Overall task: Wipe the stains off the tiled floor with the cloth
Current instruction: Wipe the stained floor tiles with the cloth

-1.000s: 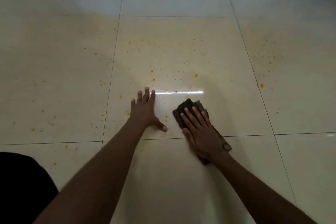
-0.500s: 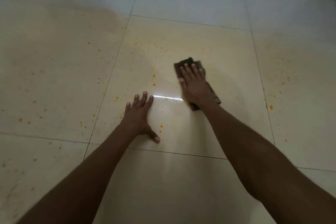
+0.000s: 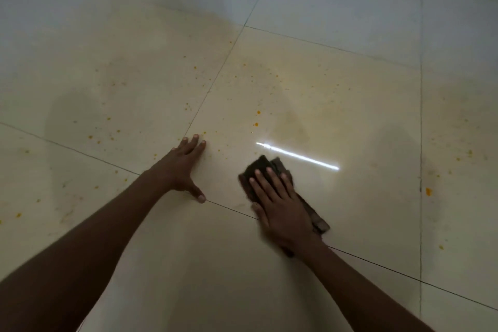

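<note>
The cloth point(image 3: 262, 170), dark brown & folded, is lying flat on the tiled floor point(image 3: 350, 210) approx. centre of view, straddling a grout line point(image 3: 229, 209) that is running from 9 o'clock down toward 4 o'clock. No writing or label is showing on it.

The right hand point(image 3: 280, 210) is pressing down on top of the cloth, palm flat, fingers point(image 3: 269, 178) stretched out & slightly spread, pointing toward 11 o'clock; it's not gripping, just lying on it w/ cloth edges sticking out at the fingertips & along the 4 o'clock side of the wrist.

The left hand point(image 3: 180, 167) is sitting at 9 o'clock from the cloth, near but apart, flat on bare tile, fingers splayed, thumb out toward the cloth, holding nothing.

At 1 o'clock from the cloth, just beside it, a thin bright light reflection point(image 3: 296, 155) is glinting on the tile.

Orange stains point(image 3: 256, 124) are dotting the floor from 9 to 12 o'clock of the cloth; more are sitting well apart at 3 o'clock, incl. a bigger spot point(image 3: 428, 191). A faint smeared patch point(image 3: 291, 127) is showing at 12 o'clock.
</note>
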